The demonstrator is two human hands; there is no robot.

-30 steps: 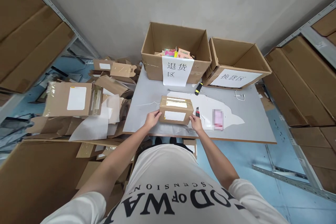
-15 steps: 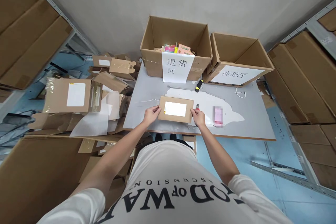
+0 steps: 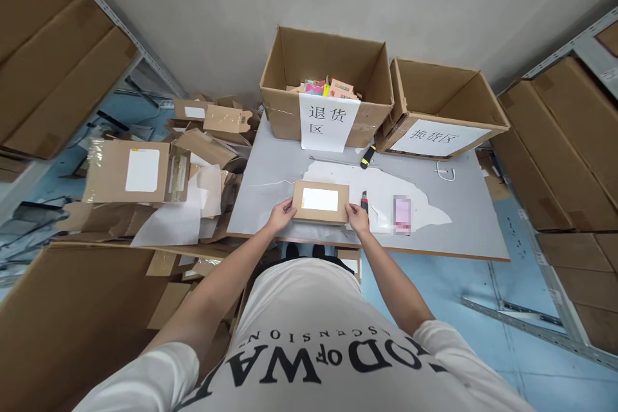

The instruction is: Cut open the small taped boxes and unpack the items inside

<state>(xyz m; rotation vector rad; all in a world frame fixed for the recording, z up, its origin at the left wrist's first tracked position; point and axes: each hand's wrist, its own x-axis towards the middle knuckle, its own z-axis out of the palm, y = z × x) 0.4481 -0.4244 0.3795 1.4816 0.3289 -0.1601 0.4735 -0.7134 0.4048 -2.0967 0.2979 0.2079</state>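
Observation:
A small brown cardboard box (image 3: 321, 216) with a white label (image 3: 319, 199) is held level at the table's front edge. My left hand (image 3: 281, 215) grips its left end, fingers closed on the edge. On the right end my right hand (image 3: 358, 217) is closed in the same way. Just right of that hand lies a red and black utility knife (image 3: 364, 201) on a torn white sheet (image 3: 420, 201). A pink, blurred item (image 3: 402, 215) rests further right on the same sheet. What is inside the box is hidden.
Behind stand two open cartons: a left one (image 3: 282, 117) holding colourful small packs and a right one (image 3: 393, 112), both with paper signs. A yellow-black cutter (image 3: 367, 157) and a white cable (image 3: 445, 172) lie before them. Discarded boxes (image 3: 123, 170) pile up at left.
The right end of the box has shifted slightly left and the box looks more level. My right hand moved left with it, leaving the utility knife more exposed.

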